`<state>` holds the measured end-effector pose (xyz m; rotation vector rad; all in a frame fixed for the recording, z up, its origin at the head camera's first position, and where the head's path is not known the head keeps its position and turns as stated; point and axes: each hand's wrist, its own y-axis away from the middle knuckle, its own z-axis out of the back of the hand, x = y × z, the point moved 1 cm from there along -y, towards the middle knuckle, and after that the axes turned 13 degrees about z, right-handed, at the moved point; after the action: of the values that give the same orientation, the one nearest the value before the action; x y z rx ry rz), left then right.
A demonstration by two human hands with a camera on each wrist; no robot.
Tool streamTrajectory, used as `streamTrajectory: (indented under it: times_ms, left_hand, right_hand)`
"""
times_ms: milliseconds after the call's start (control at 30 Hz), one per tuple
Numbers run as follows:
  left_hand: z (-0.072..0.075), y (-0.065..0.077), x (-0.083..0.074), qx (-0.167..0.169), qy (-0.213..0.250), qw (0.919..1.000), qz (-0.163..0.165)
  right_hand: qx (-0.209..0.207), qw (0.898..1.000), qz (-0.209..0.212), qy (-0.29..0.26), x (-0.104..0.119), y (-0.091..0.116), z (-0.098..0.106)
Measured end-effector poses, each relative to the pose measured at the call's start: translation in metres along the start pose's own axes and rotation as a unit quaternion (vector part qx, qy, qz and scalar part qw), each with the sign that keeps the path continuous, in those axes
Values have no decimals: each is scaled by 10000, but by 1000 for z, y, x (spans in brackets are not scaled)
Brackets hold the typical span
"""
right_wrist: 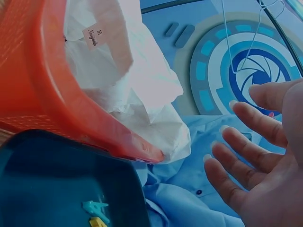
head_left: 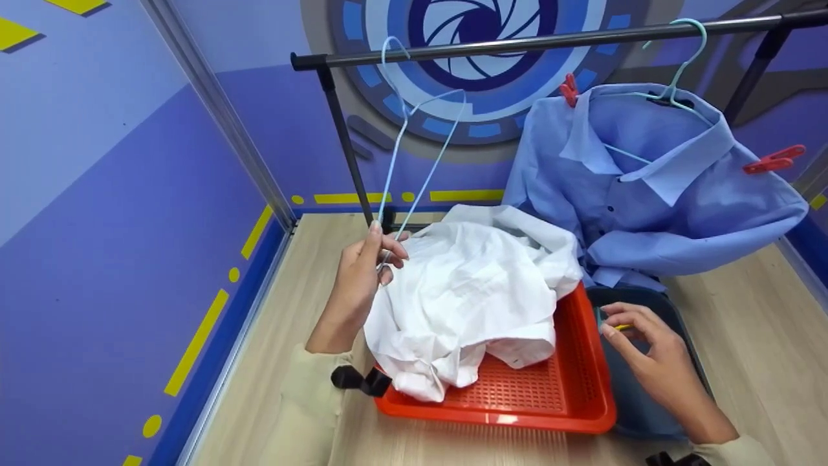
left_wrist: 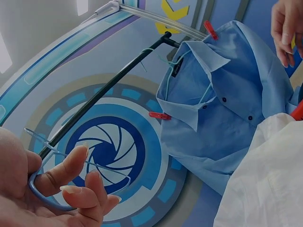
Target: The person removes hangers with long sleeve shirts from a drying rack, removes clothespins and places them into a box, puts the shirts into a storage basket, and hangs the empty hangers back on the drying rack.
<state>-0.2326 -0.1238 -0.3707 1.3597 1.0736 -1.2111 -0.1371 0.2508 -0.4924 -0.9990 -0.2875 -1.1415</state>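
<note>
In the left hand point(head_left: 362, 275), a hanger point(head_left: 394, 155) is pinched hook-up, seemingly to clear adjacent white cloth point(head_left: 479, 285); the right hand point(head_left: 660, 355) is held loosely spread.

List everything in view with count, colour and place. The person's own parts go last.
Rack: 1, black, along the back
Mint hanger: 1, mint green, hooked on the rack
Shirt: 1, blue, on the mint hanger
Red clips: 2, red, on the shirt, one each side
Light hanger: 1, light blue, by the rack's left end
Basket: 1, red, centre
Garment: 1, white, heaped in the basket
Bin: 1, dark blue, right of the basket
Loose clips: 2 visible, teal and yellow, in the bin
Tabletop: 1, pale wood, underneath
Walls: at least 2, blue-purple, left and back
Sleeves: 2, beige, both arms
Left grip: 1, bare, holding the light hanger
Right grip: 1, bare, over the bin
</note>
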Motion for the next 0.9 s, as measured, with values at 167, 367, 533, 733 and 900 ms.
streamTrajectory:
  times_ms: [167, 367, 533, 733, 900]
  left_hand:
    - [1, -3, -7, -24, 263, 9996, 34]
    - [0, -10, -13, -103, 383, 9991, 118]
    - [1, -15, -15, -162, 429, 9987, 239]
    - [6, -22, -8, -319, 283, 9981, 449]
    - [11, -25, 2, -416, 110, 9978, 506]
  right_hand:
    - [-23, 10000, -12, -2, 0, 1, -1]
    - [-60, 9999, 65, -86, 0, 2, -2]
    - [-18, 9999, 49, -94, -2, 3, -3]
    - [37, 10000, 13, -88, -4, 4, -3]
    - [123, 9999, -49, -66, -5, 5, -3]
